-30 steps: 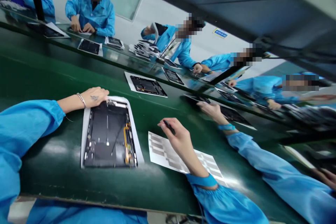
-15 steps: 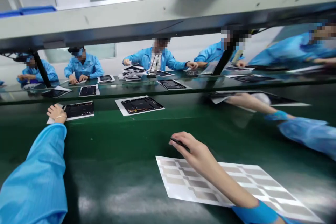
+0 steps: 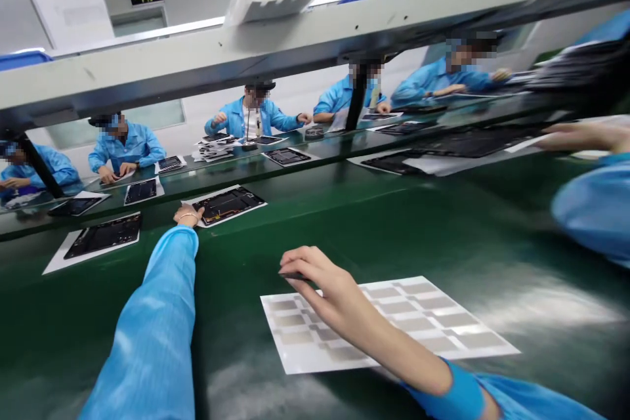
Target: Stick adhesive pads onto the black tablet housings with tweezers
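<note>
My left hand (image 3: 188,214) reaches far forward and grips the near left corner of a black tablet housing (image 3: 233,202) that lies on a white sheet; the thumb shows, the other fingers are partly hidden. In my right hand (image 3: 319,282) a slim dark tool (image 3: 294,275) is pinched between thumb and fingers, its exact kind unclear. That hand hovers over a white sheet of grey stickers (image 3: 403,325), whose middle is covered by my forearm. Another tablet housing (image 3: 105,236) on white paper lies left of my left arm.
The green bench surface (image 3: 236,321) runs across the view. At right, a co-worker's blurred hand (image 3: 585,136) is beside more dark housings (image 3: 462,142). A raised ledge (image 3: 197,177) holds further housings, with several co-workers behind it. A shelf beam (image 3: 162,75) crosses overhead.
My left hand has left the leftmost housing and moved right to the second one. The view has turned right and tilted. My right hand still holds the dark tool.
</note>
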The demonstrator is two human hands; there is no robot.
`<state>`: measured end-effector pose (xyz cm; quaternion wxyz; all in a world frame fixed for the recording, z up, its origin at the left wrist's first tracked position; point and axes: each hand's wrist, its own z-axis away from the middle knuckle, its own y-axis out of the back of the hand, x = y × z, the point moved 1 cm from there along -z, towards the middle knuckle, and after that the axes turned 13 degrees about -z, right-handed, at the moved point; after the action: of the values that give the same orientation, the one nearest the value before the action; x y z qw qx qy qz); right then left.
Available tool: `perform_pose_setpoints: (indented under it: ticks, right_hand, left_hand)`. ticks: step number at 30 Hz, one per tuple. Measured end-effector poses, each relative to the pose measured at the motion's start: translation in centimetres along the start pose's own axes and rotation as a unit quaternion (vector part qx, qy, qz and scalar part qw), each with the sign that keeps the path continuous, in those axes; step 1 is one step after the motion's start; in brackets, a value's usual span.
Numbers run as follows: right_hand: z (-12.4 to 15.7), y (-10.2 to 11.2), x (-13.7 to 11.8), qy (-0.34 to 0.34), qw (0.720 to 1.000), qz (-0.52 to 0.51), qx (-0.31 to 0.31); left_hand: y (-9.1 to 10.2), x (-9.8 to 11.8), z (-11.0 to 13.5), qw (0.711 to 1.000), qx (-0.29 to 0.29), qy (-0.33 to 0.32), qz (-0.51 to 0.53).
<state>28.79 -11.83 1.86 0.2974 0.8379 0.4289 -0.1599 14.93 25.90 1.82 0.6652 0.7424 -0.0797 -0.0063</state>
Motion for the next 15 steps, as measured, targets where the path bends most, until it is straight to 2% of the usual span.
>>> perform_pose_setpoints:
  ticks: [3,7,12,15]
  right_hand:
    - [-0.1,0.3,-1.3,0.011,1.000,-0.009,0.005]
    - [-0.3,0.4,-2.1,0.017,1.000,-0.011,0.021]
    - [-0.8,0.8,-1.5,-0.004,0.994,0.084,0.063]
    - [-1.4,1.3,-0.9,-0.022,0.996,0.042,0.077]
  left_hand:
    - [0.4,0.4,-0.3,1.000,-0.003,-0.012,0.014]
    - [1.7,-0.4,-0.3,1.000,0.000,-0.015,0.014]
    - [3.7,-2.1,1.0,0.999,0.033,-0.002,0.031]
    - [5.3,-3.6,2.0,0.997,0.054,-0.008,0.058]
